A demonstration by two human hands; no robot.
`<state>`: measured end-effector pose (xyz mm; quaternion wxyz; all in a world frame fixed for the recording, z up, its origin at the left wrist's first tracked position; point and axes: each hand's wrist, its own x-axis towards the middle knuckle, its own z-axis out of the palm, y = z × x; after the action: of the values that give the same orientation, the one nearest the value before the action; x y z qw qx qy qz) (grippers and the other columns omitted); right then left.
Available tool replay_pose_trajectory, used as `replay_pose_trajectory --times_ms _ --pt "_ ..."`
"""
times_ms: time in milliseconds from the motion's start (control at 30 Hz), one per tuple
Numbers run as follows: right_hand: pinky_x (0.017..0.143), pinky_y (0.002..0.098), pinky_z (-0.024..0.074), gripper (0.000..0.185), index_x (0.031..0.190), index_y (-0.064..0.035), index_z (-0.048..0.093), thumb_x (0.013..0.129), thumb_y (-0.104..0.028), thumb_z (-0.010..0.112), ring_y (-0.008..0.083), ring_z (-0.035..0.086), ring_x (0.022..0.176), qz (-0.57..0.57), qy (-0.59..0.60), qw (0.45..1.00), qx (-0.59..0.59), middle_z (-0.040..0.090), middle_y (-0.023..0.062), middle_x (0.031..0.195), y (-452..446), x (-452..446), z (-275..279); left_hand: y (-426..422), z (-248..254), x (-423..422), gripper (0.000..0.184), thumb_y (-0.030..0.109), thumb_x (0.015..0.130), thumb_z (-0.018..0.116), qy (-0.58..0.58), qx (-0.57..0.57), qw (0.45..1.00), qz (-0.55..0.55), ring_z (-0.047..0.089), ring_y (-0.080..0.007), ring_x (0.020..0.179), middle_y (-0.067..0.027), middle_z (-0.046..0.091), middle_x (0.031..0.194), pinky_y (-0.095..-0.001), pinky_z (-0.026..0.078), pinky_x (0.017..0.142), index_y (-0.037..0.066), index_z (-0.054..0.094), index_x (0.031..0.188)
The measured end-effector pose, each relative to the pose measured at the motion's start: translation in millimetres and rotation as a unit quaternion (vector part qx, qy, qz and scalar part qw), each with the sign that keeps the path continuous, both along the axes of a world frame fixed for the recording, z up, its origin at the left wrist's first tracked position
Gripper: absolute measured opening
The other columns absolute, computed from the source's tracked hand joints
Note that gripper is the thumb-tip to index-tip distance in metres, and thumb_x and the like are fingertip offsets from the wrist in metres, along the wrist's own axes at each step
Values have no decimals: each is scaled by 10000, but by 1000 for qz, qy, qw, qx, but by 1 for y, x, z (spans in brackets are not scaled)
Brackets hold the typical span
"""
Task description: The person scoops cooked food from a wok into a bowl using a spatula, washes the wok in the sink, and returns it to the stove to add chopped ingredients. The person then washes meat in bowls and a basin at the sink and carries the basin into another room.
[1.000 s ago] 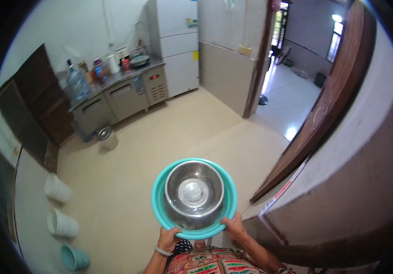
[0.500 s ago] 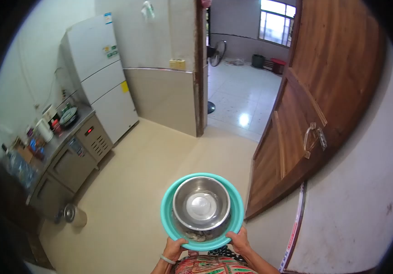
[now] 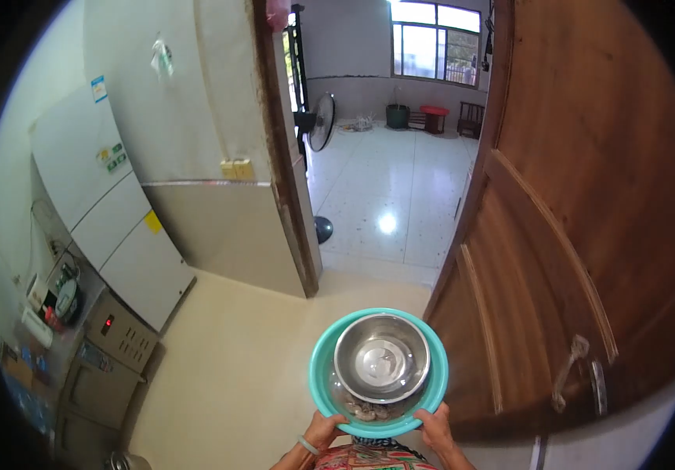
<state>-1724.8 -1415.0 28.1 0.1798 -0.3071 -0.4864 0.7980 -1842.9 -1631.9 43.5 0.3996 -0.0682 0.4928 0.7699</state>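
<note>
A round turquoise plastic basin (image 3: 322,341) is held out in front of my body by its near rim. My left hand (image 3: 323,431), with a pale bangle at the wrist, is closed on the rim at the lower left. At the lower right, my right hand (image 3: 434,428) grips the same rim, thumb on top. Inside the basin sits a shiny stainless steel bowl (image 3: 382,362), with what looks like a little clear liquid in it. Greyish-brown lumps (image 3: 370,410) lie in the basin on the near side of the bowl; their kind I cannot make out.
A wooden door (image 3: 557,196) stands ajar on the right, beside a doorway to a tiled room with a standing fan (image 3: 322,122) and a red stool (image 3: 434,117). Left are a white fridge (image 3: 102,196) and a steel counter (image 3: 106,376) bearing bottles and a pot.
The doorway and wooden door have come nearer, and the fridge and counter have slid left and down in view. Both hands still hold the basin, with the bowl inside it.
</note>
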Motion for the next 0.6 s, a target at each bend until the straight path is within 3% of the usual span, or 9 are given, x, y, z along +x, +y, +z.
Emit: replay_pose_trajectory --times_ms 67,200,233,367,600 --pt "586 310 499 346 959 41 487 621 109 522 190 568 694 -3 6 1000 -16 550 91 834 22 -45 5 27 9 -44 452 -67 689 529 -2 -27 1000 -6 613 -280 807 -178 547 999 -420 558 674 -71 401 1123" --pt "582 301 500 325 956 37 492 639 104 521 182 569 693 -14 38 998 -48 549 87 835 73 -130 22 83 20 -137 363 -63 697 534 16 0 1000 -8 611 -244 686 -158 566 894 -348 546 548 -69 438 1047" --pt "583 293 490 327 964 34 493 645 97 520 171 564 690 -18 43 997 -55 546 80 830 86 -150 24 99 25 -158 349 -64 697 535 23 -44 999 -12 606 -227 639 -146 575 857 -323 529 498 -69 449 1035" --pt "571 277 482 340 977 33 490 645 97 519 156 558 684 -30 41 998 -48 541 65 828 141 -234 26 159 19 -251 349 -69 693 537 8 -16 1000 -25 601 -205 611 -125 583 842 -293 526 478 -72 453 1032" --pt "460 263 443 276 897 4 488 645 111 525 158 545 601 -80 8 996 -49 530 67 759 233 -375 -1 264 0 -416 389 -88 673 535 17 -20 997 -68 617 -252 652 -165 580 869 -321 549 485 -72 441 1050"
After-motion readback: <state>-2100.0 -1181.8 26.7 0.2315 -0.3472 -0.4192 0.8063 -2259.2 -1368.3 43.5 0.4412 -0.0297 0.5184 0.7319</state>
